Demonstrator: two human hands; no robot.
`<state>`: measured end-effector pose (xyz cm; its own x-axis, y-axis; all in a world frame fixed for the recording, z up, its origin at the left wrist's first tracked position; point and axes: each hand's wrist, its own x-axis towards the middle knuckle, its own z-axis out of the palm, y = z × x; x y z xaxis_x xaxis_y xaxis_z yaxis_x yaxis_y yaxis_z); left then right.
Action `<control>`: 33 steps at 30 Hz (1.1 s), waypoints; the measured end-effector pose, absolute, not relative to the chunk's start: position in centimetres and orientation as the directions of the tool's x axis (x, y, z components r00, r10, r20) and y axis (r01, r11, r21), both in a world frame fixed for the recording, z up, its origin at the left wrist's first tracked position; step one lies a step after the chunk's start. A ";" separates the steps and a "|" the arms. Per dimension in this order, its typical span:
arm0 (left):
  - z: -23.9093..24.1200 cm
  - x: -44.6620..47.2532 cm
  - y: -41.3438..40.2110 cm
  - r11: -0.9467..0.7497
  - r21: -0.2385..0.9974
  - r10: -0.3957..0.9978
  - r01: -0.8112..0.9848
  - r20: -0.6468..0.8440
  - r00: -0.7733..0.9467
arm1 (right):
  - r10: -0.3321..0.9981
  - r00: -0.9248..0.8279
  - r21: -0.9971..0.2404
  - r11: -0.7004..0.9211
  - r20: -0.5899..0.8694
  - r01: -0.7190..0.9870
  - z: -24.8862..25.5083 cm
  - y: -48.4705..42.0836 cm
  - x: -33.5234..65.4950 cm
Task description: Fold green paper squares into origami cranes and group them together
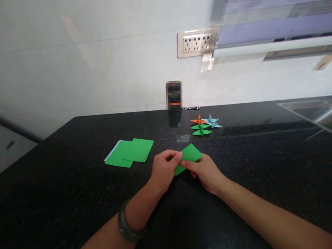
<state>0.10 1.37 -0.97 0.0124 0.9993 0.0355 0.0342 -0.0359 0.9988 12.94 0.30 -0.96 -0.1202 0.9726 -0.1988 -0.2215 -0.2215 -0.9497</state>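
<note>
At the frame's centre, the left hand (164,168) and right hand (204,171) are both pinching a folded green paper (188,156) above the black tabletop (64,186), with a green paper stack (129,152) lying to the left.

Two bare forearms come in from the near edge, each ending in a bare hand. The left hand (163,169) has a thick, smooth bangle (128,225) of dark grey-green round its wrist, rounded in section and faintly glossy. The right hand (206,173) and its forearm are uncovered right to the near right corner.
</note>
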 end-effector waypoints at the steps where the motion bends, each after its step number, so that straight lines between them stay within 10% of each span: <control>1: -0.9 0.1 1.4 -0.004 1.000 1.000 -0.011 0.004 -0.003 | 0.973 -0.120 -0.946 -0.221 -0.198 -0.235 -0.9 0.3 12.9; 16: -0.7 0.1 1.3 0.125 0.991 0.989 -0.040 -0.121 0.090 | 0.985 0.102 -0.966 -0.109 -0.136 -0.236 -1.0 1.1 14.4; 21: -0.7 0.0 1.4 0.072 0.996 0.991 0.060 -0.079 0.109 | 0.996 0.060 -0.990 0.052 0.060 0.131 -1.0 1.3 15.3; 26: -0.8 -0.6 1.6 -0.316 0.873 0.948 0.373 0.302 0.095 | 0.817 -0.307 -0.602 0.570 0.489 0.559 -0.1 0.7 15.7; 33: -0.3 -1.0 1.5 -0.489 0.703 0.872 0.517 0.388 0.297 | 0.756 -0.423 -0.434 0.641 0.499 0.633 0.5 0.1 15.6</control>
<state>-1.00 1.48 -0.28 0.2967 0.8725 0.3882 0.5171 -0.4886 0.7028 15.63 0.12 0.49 -0.4235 0.7559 0.4992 0.6330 0.6411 -0.4339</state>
